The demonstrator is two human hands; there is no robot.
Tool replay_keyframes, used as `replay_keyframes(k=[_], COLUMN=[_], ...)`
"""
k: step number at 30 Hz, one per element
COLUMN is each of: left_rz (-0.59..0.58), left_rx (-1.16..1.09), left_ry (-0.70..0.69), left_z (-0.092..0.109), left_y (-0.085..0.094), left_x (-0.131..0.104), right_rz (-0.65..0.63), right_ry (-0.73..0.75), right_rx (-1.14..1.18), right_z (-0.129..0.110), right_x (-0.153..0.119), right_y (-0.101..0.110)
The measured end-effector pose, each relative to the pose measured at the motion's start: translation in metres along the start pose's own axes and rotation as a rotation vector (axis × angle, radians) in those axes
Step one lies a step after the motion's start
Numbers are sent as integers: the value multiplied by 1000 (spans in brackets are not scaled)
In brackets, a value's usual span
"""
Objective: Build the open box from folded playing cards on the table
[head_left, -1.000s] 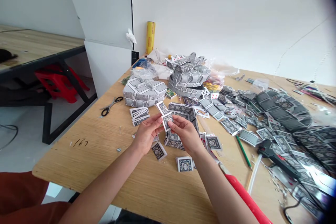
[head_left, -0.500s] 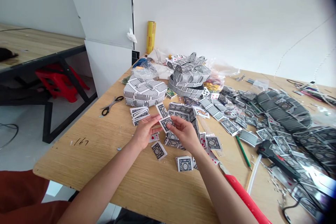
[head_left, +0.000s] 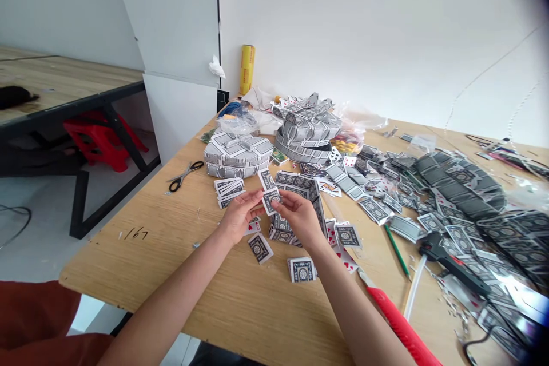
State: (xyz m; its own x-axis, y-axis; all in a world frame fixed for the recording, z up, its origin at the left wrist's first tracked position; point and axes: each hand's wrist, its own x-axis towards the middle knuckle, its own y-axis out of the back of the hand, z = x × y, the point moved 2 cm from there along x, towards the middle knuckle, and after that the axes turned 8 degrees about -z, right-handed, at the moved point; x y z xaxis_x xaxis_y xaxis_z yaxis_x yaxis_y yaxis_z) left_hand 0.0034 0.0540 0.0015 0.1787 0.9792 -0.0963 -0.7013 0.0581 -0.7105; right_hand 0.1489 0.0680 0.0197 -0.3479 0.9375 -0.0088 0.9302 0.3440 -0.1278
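Between my two hands is a playing card point(head_left: 271, 200) with a dark patterned back, held by its edges. My left hand point(head_left: 240, 214) pinches its left side, and my right hand point(head_left: 299, 216) grips its right side with thumb and fingers. Just above it another card point(head_left: 266, 178) shows at an angle; whether it is joined to the held one I cannot tell. Behind my right hand stands an open box point(head_left: 319, 206) built of folded cards, partly hidden. Loose folded cards point(head_left: 260, 247) lie below my hands, with a small stack point(head_left: 301, 270) nearer me.
Finished-looking card boxes point(head_left: 238, 151) stand behind. Scissors point(head_left: 185, 175) lie at left. To the right are a green pencil point(head_left: 397, 250), a red-handled knife point(head_left: 398, 320), a glue gun point(head_left: 452, 263) and heaps of folded cards point(head_left: 461, 180). A yellow roll point(head_left: 247, 70) stands by the wall.
The held card has turned slightly more upright between my hands. The whole view has shifted a little, while the things on the table stay in place.
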Motion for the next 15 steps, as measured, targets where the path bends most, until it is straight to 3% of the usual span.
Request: replay_keyframes(k=[8, 15], left_rz=[17, 104], left_rx=[-52, -84], left_ry=[12, 30], left_z=[2, -1], left_y=[2, 8], left_x=[0, 2], right_rz=[-17, -8], right_ry=[-69, -101], right_rx=[137, 217], right_z=[1, 2], right_x=[-2, -2], right_y=[6, 16])
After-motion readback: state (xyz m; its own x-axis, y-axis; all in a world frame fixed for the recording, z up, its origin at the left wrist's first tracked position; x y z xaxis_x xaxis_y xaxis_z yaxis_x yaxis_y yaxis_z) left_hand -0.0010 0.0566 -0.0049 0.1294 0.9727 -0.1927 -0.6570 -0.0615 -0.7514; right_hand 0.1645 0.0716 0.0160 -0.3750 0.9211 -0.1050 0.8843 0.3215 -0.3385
